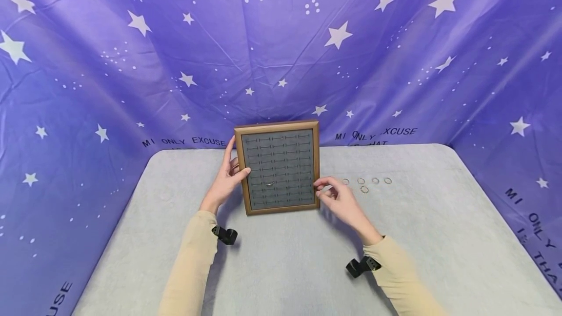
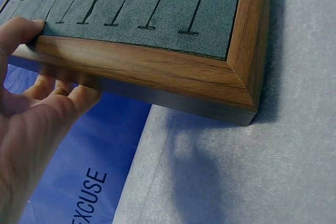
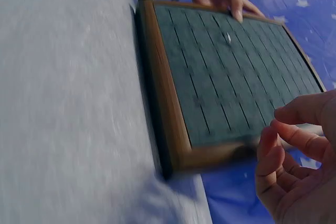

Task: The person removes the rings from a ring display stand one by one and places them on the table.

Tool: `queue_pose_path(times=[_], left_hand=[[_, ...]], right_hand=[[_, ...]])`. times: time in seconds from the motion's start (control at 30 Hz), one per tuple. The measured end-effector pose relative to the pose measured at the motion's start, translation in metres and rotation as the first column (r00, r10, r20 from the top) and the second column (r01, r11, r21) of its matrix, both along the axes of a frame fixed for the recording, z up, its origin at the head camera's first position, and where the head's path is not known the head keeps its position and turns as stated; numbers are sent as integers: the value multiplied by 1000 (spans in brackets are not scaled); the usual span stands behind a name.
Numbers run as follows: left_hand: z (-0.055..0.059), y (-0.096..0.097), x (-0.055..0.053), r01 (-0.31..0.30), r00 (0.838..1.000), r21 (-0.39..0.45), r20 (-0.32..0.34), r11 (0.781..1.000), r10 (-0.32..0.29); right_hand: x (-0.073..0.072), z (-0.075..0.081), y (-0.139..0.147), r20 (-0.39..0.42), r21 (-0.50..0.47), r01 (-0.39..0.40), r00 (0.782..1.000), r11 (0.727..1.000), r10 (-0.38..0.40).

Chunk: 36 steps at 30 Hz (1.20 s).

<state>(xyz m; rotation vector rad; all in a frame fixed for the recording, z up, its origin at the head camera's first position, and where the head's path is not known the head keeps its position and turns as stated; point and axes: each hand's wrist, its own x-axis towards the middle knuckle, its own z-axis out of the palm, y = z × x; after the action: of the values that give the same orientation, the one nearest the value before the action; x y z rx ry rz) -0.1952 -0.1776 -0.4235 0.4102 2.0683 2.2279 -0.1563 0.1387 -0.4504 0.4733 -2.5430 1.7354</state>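
A ring display box (image 1: 281, 211) with a brown wood-grain frame and a grey-green slotted pad stands tilted up on the table, slots toward me. My left hand (image 1: 227, 182) grips its left side, thumb over the front edge and other fingers at the side, as the left wrist view shows. One ring (image 1: 270, 184) sits in a slot in the lower part of the pad. My right hand (image 1: 342, 201) is at the box's lower right edge. Its thumb and forefinger tips (image 3: 283, 115) come close together; whether something small is between them cannot be seen.
Several loose rings (image 1: 375, 180) lie on the pale grey table (image 1: 281, 262) right of the box, one partly behind my right hand. A purple cloth (image 1: 281, 38) with white stars hangs behind and beside the table.
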Motion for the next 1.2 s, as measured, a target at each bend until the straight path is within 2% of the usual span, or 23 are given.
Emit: queue_pose_path(times=[0.2,0.4,0.9,1.2], left_hand=[[-1,-1,-1,-5,1000,-1,4,1000,5],[-1,0,-1,-4,1000,1,19,1000,4],[-2,0,-4,10,1000,38,-6,999,-10],[-3,-1,-3,7,1000,38,-11,999,-7]], right_hand=[[0,1,-23,7,-4,-71,997,997,71],[-2,1,-37,-13,-12,-98,995,995,98],[-12,14,-77,-77,16,-121,990,993,122],[-13,11,-96,-122,56,-107,986,993,113]])
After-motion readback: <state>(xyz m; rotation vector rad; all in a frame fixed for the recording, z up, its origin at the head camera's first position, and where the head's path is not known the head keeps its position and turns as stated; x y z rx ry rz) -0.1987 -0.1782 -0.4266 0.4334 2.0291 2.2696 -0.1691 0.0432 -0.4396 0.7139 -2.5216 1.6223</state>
